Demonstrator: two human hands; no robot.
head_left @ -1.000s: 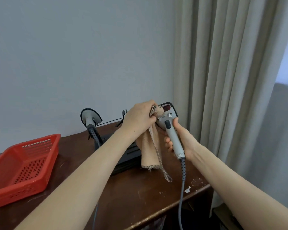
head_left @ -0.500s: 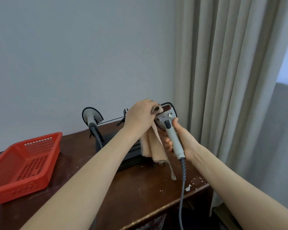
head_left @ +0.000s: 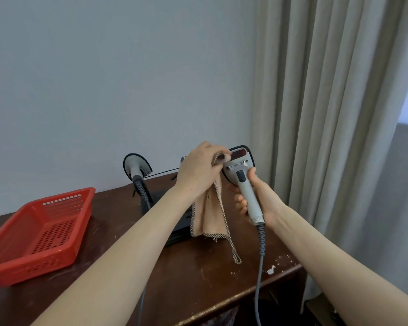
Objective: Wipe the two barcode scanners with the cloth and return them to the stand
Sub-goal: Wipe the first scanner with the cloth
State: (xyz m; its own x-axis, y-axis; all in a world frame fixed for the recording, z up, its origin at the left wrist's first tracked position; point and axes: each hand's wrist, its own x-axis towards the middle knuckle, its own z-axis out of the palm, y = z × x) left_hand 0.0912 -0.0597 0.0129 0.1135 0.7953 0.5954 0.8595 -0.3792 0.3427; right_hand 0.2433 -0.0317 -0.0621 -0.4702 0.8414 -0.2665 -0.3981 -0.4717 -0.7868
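Wiping the first scanner's head

The left hand [head_left: 197, 171] holds the bunched cloth [head_left: 207, 215] tight and rubs it on the held scanner [head_left: 241, 170]. Since a moment ago the cloth has slid a bit to the left side of the head, so more of the red window shows. The right hand [head_left: 260, 201] still grips the grey handle and holds the scanner up above the table [head_left: 198, 278], near the right end. So this one is still being cleaned, I think, and is not back yet. The other scanner [head_left: 137, 165] sits far back on the black stand [head_left: 181, 222], not wiped from what I can see. A red basket [head_left: 64, 196] is on the left and a curtain [head_left: 327, 114] hangs on the right. The cloth's long tail and the grey cable [head_left: 260, 255] dangle in front of the stand and may get in the way.
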